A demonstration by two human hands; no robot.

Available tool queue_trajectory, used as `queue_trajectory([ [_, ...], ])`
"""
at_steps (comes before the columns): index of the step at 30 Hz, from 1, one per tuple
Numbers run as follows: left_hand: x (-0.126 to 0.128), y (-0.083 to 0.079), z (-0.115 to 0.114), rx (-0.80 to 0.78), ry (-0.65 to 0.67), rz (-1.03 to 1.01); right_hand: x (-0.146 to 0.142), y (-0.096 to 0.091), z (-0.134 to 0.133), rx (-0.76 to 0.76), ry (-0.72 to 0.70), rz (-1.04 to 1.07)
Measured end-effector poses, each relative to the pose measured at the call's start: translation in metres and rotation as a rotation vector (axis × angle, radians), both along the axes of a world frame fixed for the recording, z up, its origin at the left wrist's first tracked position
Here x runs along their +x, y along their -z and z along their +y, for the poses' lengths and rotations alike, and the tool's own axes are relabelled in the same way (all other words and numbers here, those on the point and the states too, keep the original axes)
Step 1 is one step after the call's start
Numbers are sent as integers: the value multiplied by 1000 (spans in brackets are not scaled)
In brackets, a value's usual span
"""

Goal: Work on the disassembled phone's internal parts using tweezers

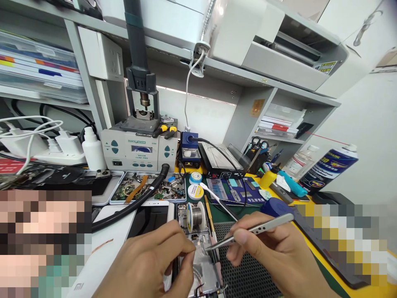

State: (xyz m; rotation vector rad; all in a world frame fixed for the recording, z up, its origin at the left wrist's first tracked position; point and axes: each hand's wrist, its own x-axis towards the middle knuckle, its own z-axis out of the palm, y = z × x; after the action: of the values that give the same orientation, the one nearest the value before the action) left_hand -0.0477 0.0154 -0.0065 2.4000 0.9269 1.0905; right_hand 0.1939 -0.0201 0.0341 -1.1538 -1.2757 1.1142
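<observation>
My right hand [273,248] pinches silver tweezers [248,234], whose tips point left onto an opened phone [203,265] lying on the bench. My left hand [151,260] curls over the left side of that phone, thumb and forefinger pinched near the tweezers' tips and pressing on the phone's frame. A spool of solder wire [196,215] sits on the phone's far end. To the left lies a white phone [102,252] with a dark screen.
A hot-air rework station [139,149] with its black hose [136,198] stands behind. A tray of small parts [149,188], a blue soldering stand [190,150], a white squeeze bottle [93,151], a spray can [328,167] and a black perforated mat [248,273] surround the work.
</observation>
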Motion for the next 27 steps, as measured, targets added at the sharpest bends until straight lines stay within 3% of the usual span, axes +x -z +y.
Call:
queue_trajectory([
  [6, 0, -12, 3, -109, 2, 17, 2, -2, 5, 22, -2, -31],
  [10, 1, -9, 5, -117, 27, 37, 2, -6, 1, 34, -54, -46],
  [18, 0, -4, 1, -79, 5, 37, 1, -7, 0, 427, -101, -239],
  [27, -1, -4, 1, -72, 22, 48, 0, -10, -1, 470, -114, -317],
])
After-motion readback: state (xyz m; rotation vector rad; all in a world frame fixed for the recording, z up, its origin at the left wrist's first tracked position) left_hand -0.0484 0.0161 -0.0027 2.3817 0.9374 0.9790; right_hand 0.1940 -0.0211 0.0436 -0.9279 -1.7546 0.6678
